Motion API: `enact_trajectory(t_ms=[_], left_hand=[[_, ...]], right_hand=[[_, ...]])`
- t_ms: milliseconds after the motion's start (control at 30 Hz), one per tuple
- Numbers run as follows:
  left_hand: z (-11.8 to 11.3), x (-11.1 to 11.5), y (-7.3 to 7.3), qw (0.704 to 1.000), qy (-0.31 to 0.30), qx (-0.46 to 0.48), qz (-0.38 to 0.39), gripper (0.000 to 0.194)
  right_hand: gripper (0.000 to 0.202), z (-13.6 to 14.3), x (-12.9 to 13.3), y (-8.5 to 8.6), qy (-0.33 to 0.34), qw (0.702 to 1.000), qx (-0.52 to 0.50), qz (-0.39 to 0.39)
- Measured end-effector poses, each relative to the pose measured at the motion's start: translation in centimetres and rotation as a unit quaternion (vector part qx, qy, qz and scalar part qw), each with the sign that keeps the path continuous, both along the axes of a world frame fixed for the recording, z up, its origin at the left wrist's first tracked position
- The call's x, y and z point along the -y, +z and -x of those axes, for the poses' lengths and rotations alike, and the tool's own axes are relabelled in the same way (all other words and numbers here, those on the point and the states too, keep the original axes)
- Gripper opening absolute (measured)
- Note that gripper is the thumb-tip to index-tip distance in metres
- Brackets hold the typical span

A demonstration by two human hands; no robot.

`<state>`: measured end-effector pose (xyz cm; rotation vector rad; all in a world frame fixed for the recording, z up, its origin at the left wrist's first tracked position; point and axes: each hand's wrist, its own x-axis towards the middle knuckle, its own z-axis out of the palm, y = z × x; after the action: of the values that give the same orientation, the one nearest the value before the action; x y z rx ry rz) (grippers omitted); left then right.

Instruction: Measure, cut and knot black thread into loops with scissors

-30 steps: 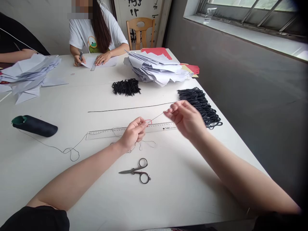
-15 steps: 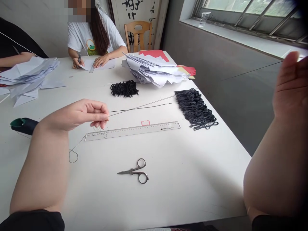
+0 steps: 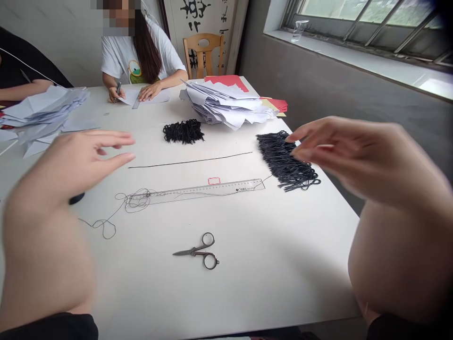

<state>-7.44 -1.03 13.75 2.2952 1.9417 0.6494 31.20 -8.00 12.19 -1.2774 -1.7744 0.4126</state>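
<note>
My left hand point(image 3: 95, 153) hovers over the left of the white table, thumb and fingers apart, with nothing between them. My right hand point(image 3: 347, 153), blurred by motion, is raised in front of a bundle of black looped cords point(image 3: 283, 158); a gap shows between thumb and fingers. A straight dark cord point(image 3: 191, 161) lies between the hands. Below it is a clear ruler point(image 3: 226, 187), with loose thin thread point(image 3: 138, 200) coiled over its left end and trailing along it. Nearer to me lie small metal scissors point(image 3: 196, 251), their blades pointing left.
A smaller bunch of black cords point(image 3: 183, 131) lies farther back, before a stack of white papers point(image 3: 226, 104). More papers point(image 3: 53, 111) lie at left. A dark spool point(image 3: 77, 198) is mostly behind my left arm. Across the table, a person's hands point(image 3: 150, 92) hold a pen and ruler.
My left hand has let go of the thread and moved left, its fingers parting. My right hand has come down and inward from the upper right. The thread now lies across the ruler.
</note>
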Motion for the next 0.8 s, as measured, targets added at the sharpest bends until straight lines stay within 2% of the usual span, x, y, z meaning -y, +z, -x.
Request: enact_trajectory(t_ms=[33, 67, 100, 133, 200, 267, 333, 433, 500, 567, 633, 733, 800], left_hand=[[-2.0, 0.8, -0.4, 0.993, -0.038, 0.108, -0.019, 0.032], [-4.0, 1.6, -1.0, 0.971, -0.086, 0.220, 0.034, 0.035], [-5.9, 2.3, -1.7, 0.934, -0.137, 0.299, 0.138, 0.040], [-7.5, 2.9, -2.5, 0.890, -0.182, 0.348, 0.231, 0.044], [-9.9, 3.8, -4.0, 0.808, -0.244, 0.406, 0.351, 0.047], [-11.1, 4.3, -5.2, 0.764, -0.264, 0.437, 0.395, 0.038], [-11.4, 4.3, -6.0, 0.757, -0.256, 0.445, 0.405, 0.025], [-11.0, 3.7, -6.4, 0.773, -0.225, 0.436, 0.403, 0.019], [-10.7, 3.0, -6.6, 0.780, -0.213, 0.426, 0.405, 0.020], [-10.5, 2.3, -6.7, 0.782, -0.205, 0.416, 0.416, 0.023], [-10.3, 1.7, -6.8, 0.786, -0.186, 0.415, 0.419, 0.025], [-9.9, 1.2, -6.7, 0.801, -0.160, 0.414, 0.402, 0.027], [-9.6, 1.0, -6.5, 0.812, -0.167, 0.396, 0.395, 0.028]], right_hand=[[0.013, 1.8, 0.3, 0.1, 0.045, 0.998, 0.033, 0.002], [0.011, 3.3, 0.5, 0.0, 0.075, 0.996, 0.054, 0.011], [0.010, 4.5, 0.7, -0.3, 0.106, 0.993, 0.059, 0.011], [0.008, 5.4, 0.9, -0.6, 0.133, 0.989, 0.057, 0.006], [0.009, 6.4, 1.0, -1.4, 0.156, 0.986, 0.051, 0.006], [0.011, 6.9, 0.9, -2.2, 0.162, 0.986, 0.046, 0.014], [0.013, 7.1, 0.7, -2.8, 0.164, 0.986, 0.031, 0.032], [0.017, 7.3, 0.1, -3.3, 0.155, 0.981, -0.061, 0.103], [0.023, 7.2, -0.5, -3.5, 0.148, 0.957, -0.177, 0.178], [0.026, 6.7, -1.5, -3.8, 0.129, 0.923, -0.288, 0.220], [0.026, 5.8, -2.6, -4.2, 0.082, 0.911, -0.350, 0.201], [0.025, 3.7, -4.2, -4.7, -0.001, 0.929, -0.350, 0.117], [0.024, 2.2, -4.9, -4.8, -0.050, 0.938, -0.339, 0.052]])
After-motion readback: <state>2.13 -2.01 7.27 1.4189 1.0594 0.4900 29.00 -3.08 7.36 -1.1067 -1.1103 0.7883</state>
